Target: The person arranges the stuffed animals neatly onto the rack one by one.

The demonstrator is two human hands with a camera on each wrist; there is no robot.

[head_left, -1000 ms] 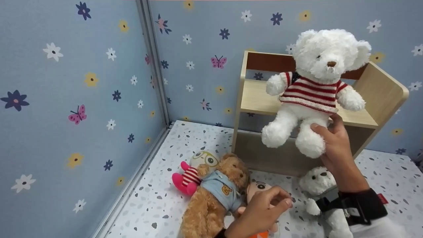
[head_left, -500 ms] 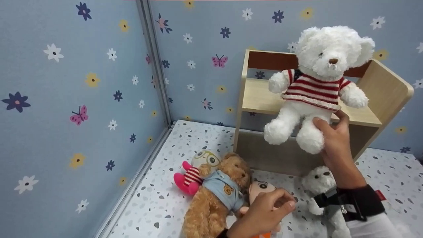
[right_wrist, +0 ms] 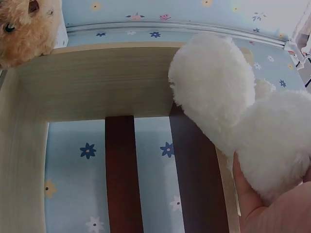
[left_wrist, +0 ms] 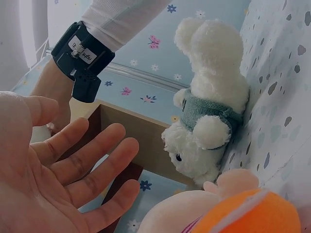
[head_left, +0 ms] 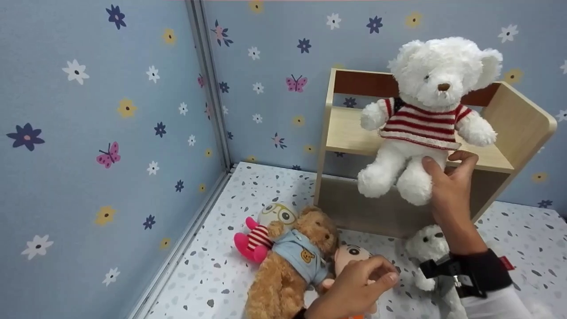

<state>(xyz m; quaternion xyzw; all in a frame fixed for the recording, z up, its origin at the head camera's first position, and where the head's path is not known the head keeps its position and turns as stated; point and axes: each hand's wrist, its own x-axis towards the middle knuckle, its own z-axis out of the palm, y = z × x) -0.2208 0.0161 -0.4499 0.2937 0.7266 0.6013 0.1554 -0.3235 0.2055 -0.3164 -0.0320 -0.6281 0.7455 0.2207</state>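
Observation:
In the head view a white teddy bear in a red-and-white striped sweater is held upright in front of the shelf's upper board. My right hand grips its leg below the sweater. The right wrist view shows the bear's furry feet close up, with part of the right hand around one leg. Below, my left hand hovers over a doll with a round face. Its fingers are loosely bent and hold nothing, as the left wrist view of the hand confirms.
A wooden shelf stands against the flowered wall. On the speckled floor lie a brown teddy bear in a blue hoodie, a pink doll with glasses, and a white bear in a green-grey top, partly behind my right arm in the head view.
The white bear's head leans slightly more to the left, and my right hand's fingers have shifted a little on its leg. My left hand stays nearly still.

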